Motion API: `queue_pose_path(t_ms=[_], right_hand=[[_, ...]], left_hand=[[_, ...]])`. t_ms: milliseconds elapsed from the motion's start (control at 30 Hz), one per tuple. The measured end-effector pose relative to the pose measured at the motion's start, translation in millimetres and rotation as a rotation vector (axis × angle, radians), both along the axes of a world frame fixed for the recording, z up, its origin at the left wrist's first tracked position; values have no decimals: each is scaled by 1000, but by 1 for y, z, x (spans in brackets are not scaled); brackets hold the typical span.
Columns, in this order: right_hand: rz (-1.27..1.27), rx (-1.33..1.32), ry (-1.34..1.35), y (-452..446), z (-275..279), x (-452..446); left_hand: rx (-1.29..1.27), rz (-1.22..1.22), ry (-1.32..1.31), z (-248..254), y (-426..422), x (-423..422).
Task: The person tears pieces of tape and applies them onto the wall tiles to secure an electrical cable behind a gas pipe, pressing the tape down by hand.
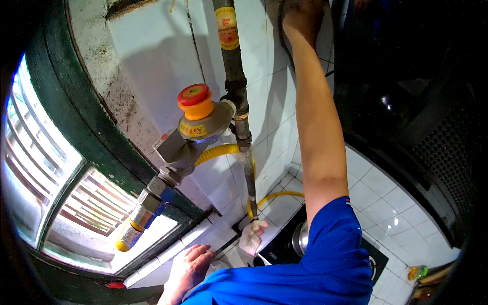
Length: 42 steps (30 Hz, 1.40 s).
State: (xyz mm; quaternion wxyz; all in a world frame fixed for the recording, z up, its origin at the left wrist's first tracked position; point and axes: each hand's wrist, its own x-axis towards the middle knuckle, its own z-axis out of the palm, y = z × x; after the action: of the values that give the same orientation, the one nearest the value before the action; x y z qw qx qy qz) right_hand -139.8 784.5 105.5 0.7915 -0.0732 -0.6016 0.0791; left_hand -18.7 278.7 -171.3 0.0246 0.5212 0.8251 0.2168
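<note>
My left hand (192,260) lies on the white-tiled ledge (152,272) below the window, its fingers stretched out and nothing visible in them. My right arm reaches far up past the dark pipe (235,61). My right hand (305,18) is in shadow at the top edge, close to a black cable (281,35) beside the tiled wall. Its fingers are too dark to make out. Between my arms, a gas regulator (203,119) with a red and orange cap branches off the pipe.
A black range hood (406,132) fills the right side. Below is a black gas stove (277,249) with a metal pot (301,239), partly behind my sleeve. A yellow hose (277,194) runs along the wall, near a pale cloth (251,238). A green-framed window (56,101) stands left.
</note>
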Motion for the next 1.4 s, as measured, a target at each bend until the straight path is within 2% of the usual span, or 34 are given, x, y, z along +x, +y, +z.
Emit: queue_pose_path(t_ms=[167,267,333,533,833,933,1400], right_hand=[[42,0,17,13,1,-8],[149,-17,41,8,6,-6],[54,74,69,0,6,-2],[-89,24,65,8,-1,-12],[-2,-85,-14,2,0,-7],[-22,-63,7,7,1,-10],[35,-3,59,12,-5,-13]], left_hand=[[-11,21,-18,7,4,4],[-12,25,-12,7,4,5],[-16,25,-6,6,4,5],[-8,28,3,8,5,7],[-13,28,9,8,6,7],[35,17,60,7,7,7],[3,30,-2,7,5,9]])
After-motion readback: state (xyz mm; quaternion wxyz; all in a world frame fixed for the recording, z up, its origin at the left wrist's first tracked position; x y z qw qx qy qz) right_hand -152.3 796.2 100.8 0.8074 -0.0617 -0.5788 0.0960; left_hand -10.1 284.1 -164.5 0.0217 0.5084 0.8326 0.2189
